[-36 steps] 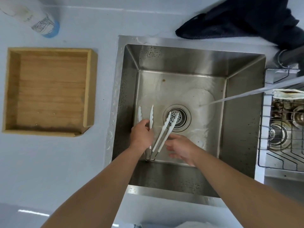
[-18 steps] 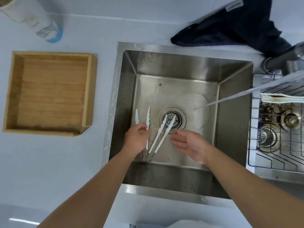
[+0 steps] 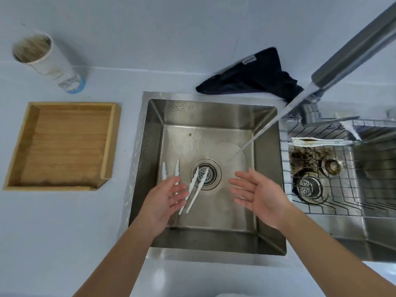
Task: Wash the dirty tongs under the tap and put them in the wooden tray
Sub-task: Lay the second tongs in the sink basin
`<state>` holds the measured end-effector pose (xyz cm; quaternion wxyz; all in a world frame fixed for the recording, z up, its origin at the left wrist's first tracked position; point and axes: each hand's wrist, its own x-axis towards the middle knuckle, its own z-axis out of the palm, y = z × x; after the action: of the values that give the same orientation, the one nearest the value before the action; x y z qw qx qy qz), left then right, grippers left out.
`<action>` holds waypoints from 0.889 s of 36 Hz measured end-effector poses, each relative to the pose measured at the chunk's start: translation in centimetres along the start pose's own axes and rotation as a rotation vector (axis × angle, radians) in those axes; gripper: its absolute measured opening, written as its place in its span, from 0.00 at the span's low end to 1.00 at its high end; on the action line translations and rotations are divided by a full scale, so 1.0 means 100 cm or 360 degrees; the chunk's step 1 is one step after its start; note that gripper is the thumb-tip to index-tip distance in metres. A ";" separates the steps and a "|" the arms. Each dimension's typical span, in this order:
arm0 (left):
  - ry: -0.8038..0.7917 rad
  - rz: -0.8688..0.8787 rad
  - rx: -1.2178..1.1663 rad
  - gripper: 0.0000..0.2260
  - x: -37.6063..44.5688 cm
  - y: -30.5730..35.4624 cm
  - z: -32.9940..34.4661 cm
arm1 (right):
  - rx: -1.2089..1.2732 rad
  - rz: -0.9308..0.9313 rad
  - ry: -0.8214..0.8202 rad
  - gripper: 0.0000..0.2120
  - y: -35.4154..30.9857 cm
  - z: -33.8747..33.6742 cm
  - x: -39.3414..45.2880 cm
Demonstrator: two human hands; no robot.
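Head view: two pairs of white plastic tongs (image 3: 194, 190) lie on the steel sink (image 3: 265, 168) floor. Left hand (image 3: 166, 199) hovers over them, fingers spread, gripping nothing. Right hand (image 3: 257, 195), at three o'clock, is open-palmed. Wooden tray (image 3: 62, 146) sits at nine o'clock.

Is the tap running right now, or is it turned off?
Running. A stream of water leaves the tap spout and slants down to the sink floor, spreading in a wet ring beside the drain.
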<state>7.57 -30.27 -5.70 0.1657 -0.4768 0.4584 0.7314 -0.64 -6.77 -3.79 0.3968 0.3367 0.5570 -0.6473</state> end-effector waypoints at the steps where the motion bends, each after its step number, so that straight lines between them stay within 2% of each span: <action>1: -0.0009 -0.0002 -0.0034 0.12 -0.004 0.001 0.001 | 0.0003 -0.0018 0.0015 0.19 -0.003 -0.002 -0.006; 7: -0.0081 0.0019 -0.0169 0.12 -0.032 -0.001 0.022 | 0.0035 -0.0173 0.0056 0.20 -0.011 -0.028 -0.043; 18: -0.0220 0.0053 -0.0084 0.13 -0.069 0.001 0.078 | 0.0014 -0.0354 0.0138 0.21 -0.041 -0.059 -0.070; 32: -0.0244 0.0132 0.0151 0.12 -0.089 -0.004 0.212 | 0.0352 -0.0435 0.0284 0.19 -0.075 -0.193 -0.074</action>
<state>0.69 -10.77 4.28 0.1923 -0.3917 0.4979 0.7494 -4.02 13.78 3.21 0.2147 0.3556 0.5559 -0.7200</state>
